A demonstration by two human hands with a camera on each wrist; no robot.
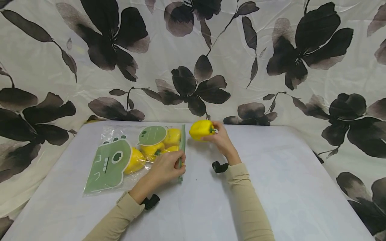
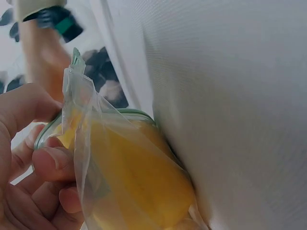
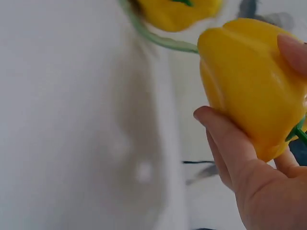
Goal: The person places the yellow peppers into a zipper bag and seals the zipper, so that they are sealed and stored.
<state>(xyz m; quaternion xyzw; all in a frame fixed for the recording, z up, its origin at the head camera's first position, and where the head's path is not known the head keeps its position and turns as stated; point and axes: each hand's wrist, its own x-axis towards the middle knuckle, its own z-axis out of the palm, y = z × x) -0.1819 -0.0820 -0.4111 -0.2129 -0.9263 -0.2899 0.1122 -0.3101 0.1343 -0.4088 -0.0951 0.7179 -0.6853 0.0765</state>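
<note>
My right hand (image 1: pixel 222 140) grips a yellow bell pepper (image 1: pixel 200 130) with a green stem, held just right of the bag's mouth. In the right wrist view the fingers lie under the pepper (image 3: pixel 249 81) and the thumb on its upper side. My left hand (image 1: pixel 166 166) pinches the green-edged opening of a clear zip bag (image 1: pixel 135 179) printed with a green cartoon dinosaur. Inside the bag lie several yellow peppers (image 1: pixel 134 161), partly covered by the print. In the left wrist view the bag's film (image 2: pixel 88 143) rises beside the fingertips, with yellow showing through it.
The bag lies on the left half of a table with a white cover (image 1: pixel 286 187). Behind the table hangs a white cloth (image 1: pixel 144 87) with dark flowers. Each wrist wears a small black camera, one (image 1: pixel 219 167) at the right and one (image 1: pixel 151 202) at the left.
</note>
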